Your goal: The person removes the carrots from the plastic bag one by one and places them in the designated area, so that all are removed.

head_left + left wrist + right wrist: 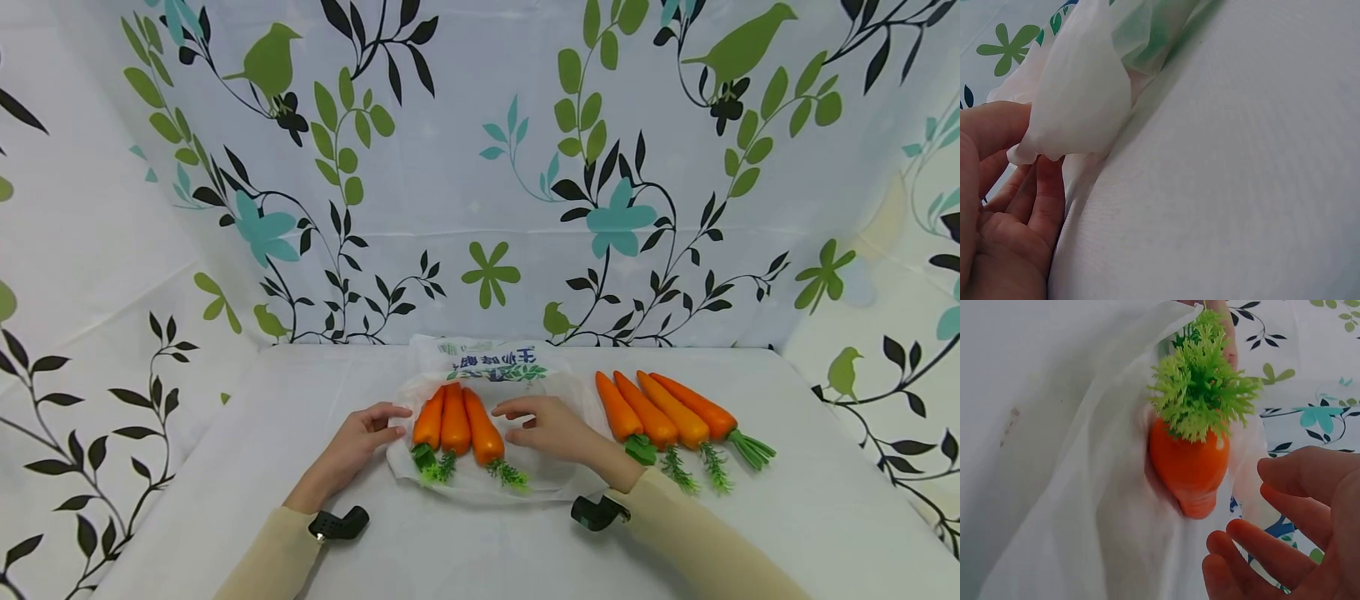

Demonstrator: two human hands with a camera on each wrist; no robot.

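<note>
Three orange toy carrots (454,421) with green tops lie side by side on a thin white plastic bag (555,483). My left hand (362,432) is at the bag's left edge, with thumb and index finger apart. In the left wrist view its fingertips touch a raised fold of the bag (1082,94), which hides them in part. Just right of the rightmost of the three carrots (1188,465), my right hand (551,425) hovers over the bag with fingers spread and nothing between them.
Several more toy carrots (652,408) with green tops lie slanted on the white table (450,550), right of the bag and beyond my right wrist. A leaf-and-bird patterned curtain (465,167) stands behind the table and at both sides.
</note>
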